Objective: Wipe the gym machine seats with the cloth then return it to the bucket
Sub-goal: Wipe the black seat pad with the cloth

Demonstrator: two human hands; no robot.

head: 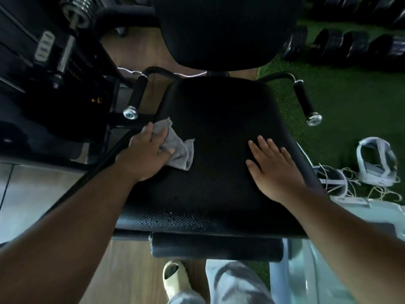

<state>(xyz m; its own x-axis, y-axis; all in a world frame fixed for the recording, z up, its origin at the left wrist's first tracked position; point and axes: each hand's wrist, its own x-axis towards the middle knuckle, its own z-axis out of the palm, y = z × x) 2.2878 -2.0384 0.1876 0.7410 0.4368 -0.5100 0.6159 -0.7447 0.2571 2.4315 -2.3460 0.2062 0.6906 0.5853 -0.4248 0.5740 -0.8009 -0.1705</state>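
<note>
Cloth (178,150) sits bunched at the seat's (219,132) left edge, pressed down under the left hand (145,151), fingers spread over it; the right hand (274,170) lies flat and wide on the seat's right side, holding nothing. Risk as I see it — the rag slipping off that edge toward the frame, or the crumpled wad skipping patches.

left hand (146,150): arm extended, fingers pressing flat near seat's left edge | right hand (271,167): arm extended, palm down, fingers straight and spread
</note>
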